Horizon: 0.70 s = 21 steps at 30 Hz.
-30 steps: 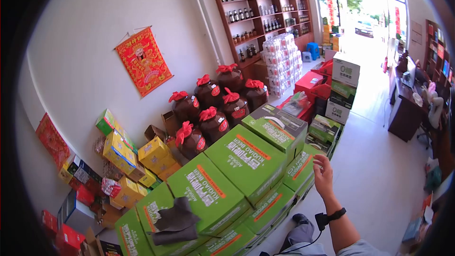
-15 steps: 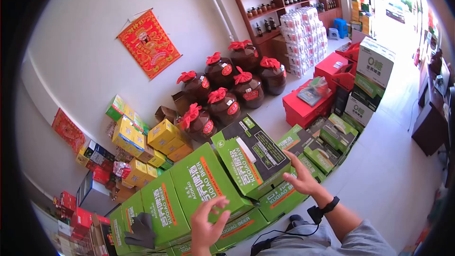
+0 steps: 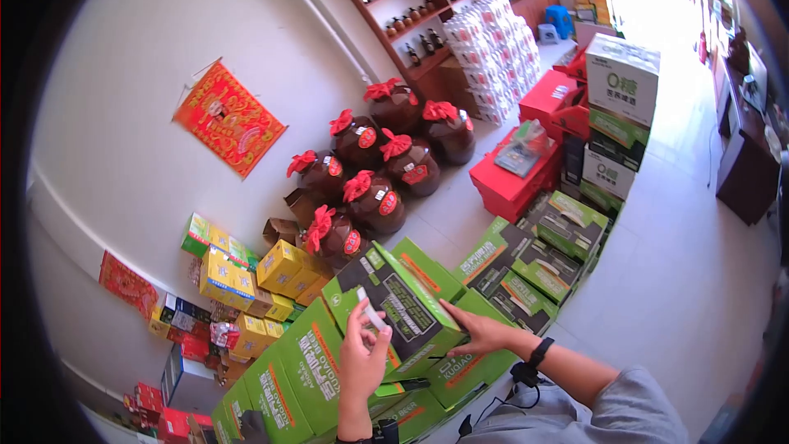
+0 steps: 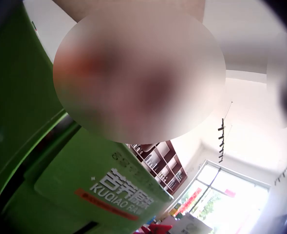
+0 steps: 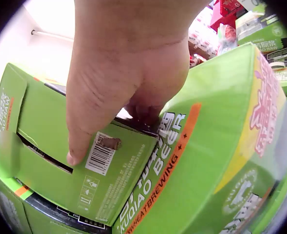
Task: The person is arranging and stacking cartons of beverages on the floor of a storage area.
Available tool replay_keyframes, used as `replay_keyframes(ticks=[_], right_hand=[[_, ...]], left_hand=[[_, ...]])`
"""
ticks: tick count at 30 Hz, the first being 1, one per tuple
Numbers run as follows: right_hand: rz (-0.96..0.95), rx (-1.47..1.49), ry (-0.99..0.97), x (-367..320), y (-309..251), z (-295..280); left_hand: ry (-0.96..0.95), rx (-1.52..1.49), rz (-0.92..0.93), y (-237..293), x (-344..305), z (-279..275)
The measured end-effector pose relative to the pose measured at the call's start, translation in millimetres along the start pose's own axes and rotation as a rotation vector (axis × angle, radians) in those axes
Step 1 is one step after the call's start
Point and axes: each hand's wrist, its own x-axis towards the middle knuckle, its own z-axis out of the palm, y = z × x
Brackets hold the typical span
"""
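Note:
A green and black beer box [image 3: 403, 300] sits tilted on top of the stacked green boxes [image 3: 316, 353] in the head view. My left hand [image 3: 363, 358] pinches the white handle [image 3: 371, 310] on its top. At the box's right end, my right hand [image 3: 485, 333] grips the edge. The right wrist view has my right hand [image 5: 126, 78] with its thumb on the barcode side of the box [image 5: 51, 131] and the fingers behind the top edge, partly hidden. A blurred oval covers much of the left wrist view, beside green boxes [image 4: 104, 180].
Brown jars [image 3: 382, 205] with red cloth tops stand behind the stack. Red boxes [image 3: 509, 181] and more green and black boxes [image 3: 551, 267] are to the right. A dark cloth [image 3: 253, 426] lies at the stack's near left. Yellow cartons [image 3: 283, 267] stand by the wall.
The green and black box has shifted left and turned, uncovering green boxes beyond it. My left hand has come onto its handle, and my right hand has moved left with the box.

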Motion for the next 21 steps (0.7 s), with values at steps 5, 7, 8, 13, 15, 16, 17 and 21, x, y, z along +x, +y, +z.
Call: replay_keyframes(ticks=[5, 7, 8, 13, 15, 16, 17, 21], right_hand=[[0.066, -0.026, -0.027, -1.4, 11.6, -5.9], [0.055, -0.035, -0.009, -3.0, 12.7, -7.5], [0.053, -0.050, -0.005, -3.1, 13.3, -8.9], [0.062, -0.020, -0.008, -6.0, 8.2, -18.3], [0.061, 0.006, -0.018, -8.0, 12.3, -20.5], [0.046, 0.019, -0.014, -7.5, 15.7, -20.6], [0.027, 0.034, -0.015, -5.7, 18.4, -18.9], [0.042, -0.002, -0.015, -5.2, 11.6, -23.3]], left_hand=[[-0.064, 0.116, 0.089, 4.6, -1.1, 4.1], [-0.012, 0.161, 0.121, 3.6, -6.8, 13.3], [0.035, 0.133, 0.105, 6.8, -9.9, 20.0], [0.177, 0.012, 0.052, 19.4, -21.5, 39.4], [0.187, -0.004, 0.054, 20.4, -22.9, 40.4], [0.172, 0.004, 0.055, 21.6, -22.9, 41.2], [0.162, 0.014, 0.053, 22.2, -23.7, 40.7], [0.124, 0.089, 0.054, 21.9, -22.3, 33.3]])
